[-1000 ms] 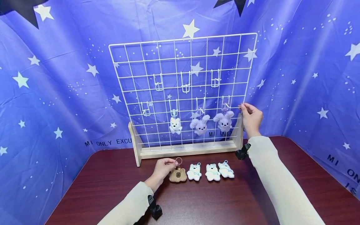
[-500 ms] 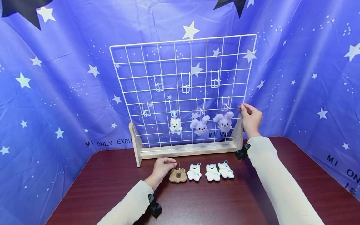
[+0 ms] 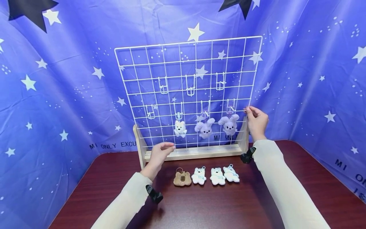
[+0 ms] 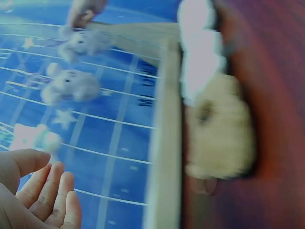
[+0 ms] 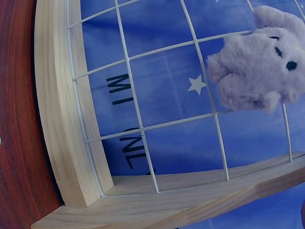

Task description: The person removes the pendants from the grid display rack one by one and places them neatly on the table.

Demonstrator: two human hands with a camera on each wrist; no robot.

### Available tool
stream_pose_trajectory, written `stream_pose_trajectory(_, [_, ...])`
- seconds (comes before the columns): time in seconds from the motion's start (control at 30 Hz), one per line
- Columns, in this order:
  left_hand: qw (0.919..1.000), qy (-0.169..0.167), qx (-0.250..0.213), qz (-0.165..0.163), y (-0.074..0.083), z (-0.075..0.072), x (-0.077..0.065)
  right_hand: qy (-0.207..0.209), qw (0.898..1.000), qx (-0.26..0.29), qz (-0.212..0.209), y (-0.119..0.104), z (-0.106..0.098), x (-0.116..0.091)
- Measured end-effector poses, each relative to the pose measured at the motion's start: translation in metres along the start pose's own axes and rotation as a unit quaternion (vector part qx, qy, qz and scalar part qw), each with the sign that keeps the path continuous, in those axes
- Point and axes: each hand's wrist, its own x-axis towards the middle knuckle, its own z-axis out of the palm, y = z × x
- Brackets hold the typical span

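My left hand is in front of the white wire grid rack, fingers loosely extended, holding nothing. Below it a brown plush bear keychain lies on the table, its ring towards the rack. Three white plush bear keychains lie to its right, among them the nearest white bear. In the left wrist view my thumb and fingers come close together without anything between them. My right hand pinches the rack's right edge with thumb and fingers; the right wrist view leaves this hand out.
On the rack's lower hooks hang a small white plush and two lilac rabbit plushes, one of them the far-right rabbit. Several hooks, such as the upper middle hook, bear nothing. A wooden base holds the grid upright.
My left hand has let go of the brown keychain's ring and risen up and slightly left towards the rack. The keychain stays on the table; my right hand keeps its grip.
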Motion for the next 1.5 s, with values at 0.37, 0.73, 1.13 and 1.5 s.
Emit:
stream_pose_trajectory(0.37, [0.9952, 0.042, -0.046, 0.075, 0.056, 0.013, 0.020, 0.001, 1.000, 0.005, -0.012, 0.001, 0.000, 0.000])
stream_pose_trajectory(0.73, [0.9861, 0.117, -0.067, 0.097, 0.079, 0.035, 0.038, 0.000, 1.000, 0.003, -0.011, 0.002, -0.001, 0.001])
stream_pose_trajectory(1.13, [0.9803, 0.172, -0.046, 0.085, 0.078, 0.048, 0.047, 0.002, 1.000, 0.004, -0.015, -0.001, -0.001, -0.001])
stream_pose_trajectory(1.5, [0.9720, 0.218, -0.049, 0.073, 0.077, 0.055, 0.050, 0.002, 1.000, -0.001, -0.017, 0.001, 0.000, 0.000])
